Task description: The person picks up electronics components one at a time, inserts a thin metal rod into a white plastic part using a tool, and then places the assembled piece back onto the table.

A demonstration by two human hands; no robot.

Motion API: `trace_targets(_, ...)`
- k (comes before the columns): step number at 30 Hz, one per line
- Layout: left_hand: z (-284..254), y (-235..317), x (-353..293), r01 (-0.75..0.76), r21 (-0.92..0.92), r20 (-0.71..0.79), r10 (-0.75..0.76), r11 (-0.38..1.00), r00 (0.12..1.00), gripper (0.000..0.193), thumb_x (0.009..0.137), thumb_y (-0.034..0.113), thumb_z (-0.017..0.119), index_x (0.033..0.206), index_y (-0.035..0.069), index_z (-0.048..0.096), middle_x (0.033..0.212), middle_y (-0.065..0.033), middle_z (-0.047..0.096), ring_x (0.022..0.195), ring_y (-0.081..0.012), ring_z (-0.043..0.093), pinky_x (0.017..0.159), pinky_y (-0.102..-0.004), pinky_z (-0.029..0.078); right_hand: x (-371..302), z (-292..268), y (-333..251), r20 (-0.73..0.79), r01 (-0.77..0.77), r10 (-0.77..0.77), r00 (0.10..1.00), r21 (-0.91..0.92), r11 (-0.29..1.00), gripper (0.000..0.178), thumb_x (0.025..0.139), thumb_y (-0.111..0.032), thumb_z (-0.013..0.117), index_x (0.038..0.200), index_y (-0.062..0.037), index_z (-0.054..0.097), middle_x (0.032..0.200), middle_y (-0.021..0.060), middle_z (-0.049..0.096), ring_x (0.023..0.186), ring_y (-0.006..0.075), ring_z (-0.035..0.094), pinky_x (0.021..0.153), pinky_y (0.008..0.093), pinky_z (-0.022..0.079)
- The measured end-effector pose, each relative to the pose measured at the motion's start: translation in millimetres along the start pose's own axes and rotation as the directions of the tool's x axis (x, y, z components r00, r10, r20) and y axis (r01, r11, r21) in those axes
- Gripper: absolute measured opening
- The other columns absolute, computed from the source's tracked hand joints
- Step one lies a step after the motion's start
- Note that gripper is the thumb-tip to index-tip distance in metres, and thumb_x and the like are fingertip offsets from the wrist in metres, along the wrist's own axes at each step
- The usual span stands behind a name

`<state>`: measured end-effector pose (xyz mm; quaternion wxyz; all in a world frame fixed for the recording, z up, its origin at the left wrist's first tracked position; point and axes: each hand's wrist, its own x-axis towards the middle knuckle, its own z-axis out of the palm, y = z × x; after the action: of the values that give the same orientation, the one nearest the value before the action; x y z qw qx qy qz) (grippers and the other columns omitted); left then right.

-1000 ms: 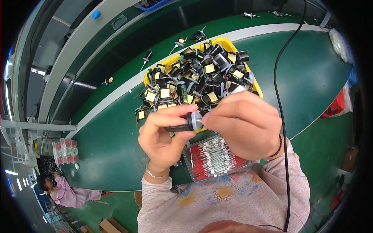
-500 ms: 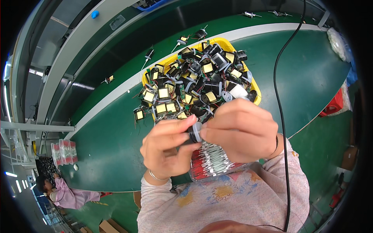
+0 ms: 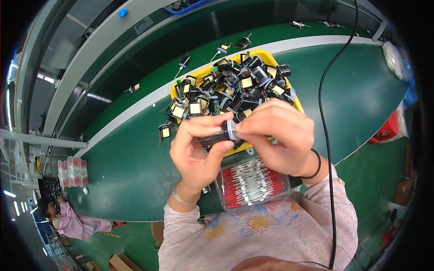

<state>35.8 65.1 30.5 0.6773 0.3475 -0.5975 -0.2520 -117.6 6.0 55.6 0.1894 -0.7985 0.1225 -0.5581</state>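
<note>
My left hand [image 3: 194, 147] is closed around a black cylindrical part [image 3: 216, 137] with a pale grey ring [image 3: 231, 129] at its right end. The thumb and fingers of my right hand [image 3: 285, 135] pinch together right at that ring. Whatever lies between those fingertips is hidden. Just beyond my hands stands a yellow bin [image 3: 298, 105], heaped with similar black parts that have pale yellow squares, grey rings and thin wires. Below my hands is a clear plastic box [image 3: 235, 209] full of thin red and white sticks [image 3: 253, 180].
A black cable [image 3: 322, 99] hangs down on the right, near my right forearm. Past the white rail, several parts with pale rods [image 3: 182, 65] lie on a green strip. Clear boxes of red and white sticks [image 3: 72, 172] stand at far left, near another person [image 3: 77, 221].
Both hands have come slightly apart, and the black part is tilted so more of its body shows. More of the stick box is visible. The view has shifted slightly.
</note>
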Motion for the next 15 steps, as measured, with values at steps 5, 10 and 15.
trace_targets(5, -14, -16, 22, 0.362, -0.215, 0.08, -0.353, 0.907, 0.932, 0.02, 0.077, 0.001, 0.064, 0.092, 0.0, 0.05, 0.102, -0.0188, 0.06, 0.094, -0.0189, 0.058, 0.084, -0.0286, 0.044, 4, -16, 7, 0.098, -0.475, 0.472, 0.876, 0.342, 0.811, 0.045, 0.078, -0.005, 0.06, 0.119, 0.0055, 0.046, 0.087, 0.011, 0.065, 0.072, 0.012, 0.061, 0.064, 0.0212, 0.049)
trace_targets(10, -77, -82, 90, 0.316, 0.523, 0.073, -0.411, 0.792, 0.909, 0.015, 0.074, 0.01, 0.065, 0.088, 0.005, 0.062, 0.1, -0.0092, 0.062, 0.091, -0.0209, 0.059, 0.081, -0.0317, 0.045, -6, -13, -1, 0.328, -0.429, 0.425, 0.844, -0.063, 0.901, 0.026, 0.075, -0.014, 0.065, 0.097, -0.0021, 0.057, 0.073, 0.0086, 0.063, 0.059, 0.0175, 0.061, 0.052, 0.0273, 0.047)
trace_targets(15, -85, -116, 98, -0.075, 0.982, 0.062, 0.082, 0.172, 0.995, 0.023, 0.071, 0.024, 0.066, 0.092, 0.013, 0.064, 0.102, -0.0058, 0.06, 0.105, -0.0277, 0.047, 0.083, -0.0385, 0.041, -50, 4, -5, 0.802, -0.195, 0.296, 0.52, -0.226, 0.955, 0.027, 0.067, -0.018, 0.069, 0.089, -0.0057, 0.059, 0.077, 0.0079, 0.06, 0.072, 0.0257, 0.06, 0.059, 0.0362, 0.049)
